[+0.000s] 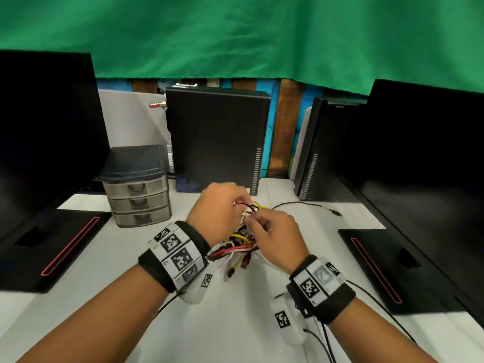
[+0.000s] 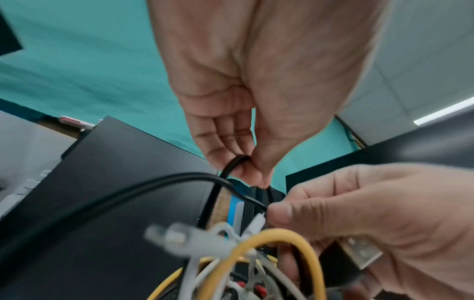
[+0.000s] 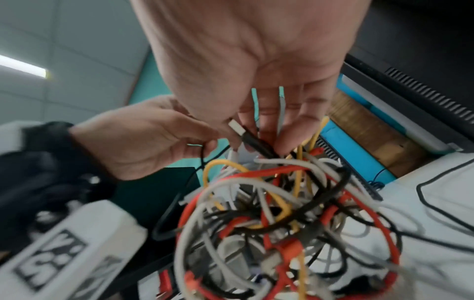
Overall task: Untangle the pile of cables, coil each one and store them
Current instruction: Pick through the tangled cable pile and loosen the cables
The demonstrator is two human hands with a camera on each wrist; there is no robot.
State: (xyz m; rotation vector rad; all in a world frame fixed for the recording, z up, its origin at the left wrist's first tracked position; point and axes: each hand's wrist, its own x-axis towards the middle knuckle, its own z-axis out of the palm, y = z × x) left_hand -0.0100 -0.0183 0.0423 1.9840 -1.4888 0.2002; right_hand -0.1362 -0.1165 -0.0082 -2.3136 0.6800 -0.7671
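A tangle of red, yellow, white and black cables [image 1: 237, 246] [image 3: 282, 213] hangs between my two hands above the white table [image 1: 110, 258]. My left hand [image 1: 222, 205] [image 2: 246, 162] pinches a thin black cable [image 2: 153, 188] at the top of the tangle. My right hand [image 1: 269, 231] [image 3: 256, 138] pinches the black USB plug [image 3: 252, 140] of a black cable, with its metal tip toward the palm. A yellow loop [image 2: 277, 253] sits just below both hands. The lower cables trail onto the table.
A small grey drawer unit [image 1: 138, 187] stands at the left. Black computer towers [image 1: 217, 142] [image 1: 330, 148] stand behind, with monitors and their bases [image 1: 52, 247] [image 1: 392, 268] on both sides. A loose black cable [image 1: 309, 205] lies on the table to the right.
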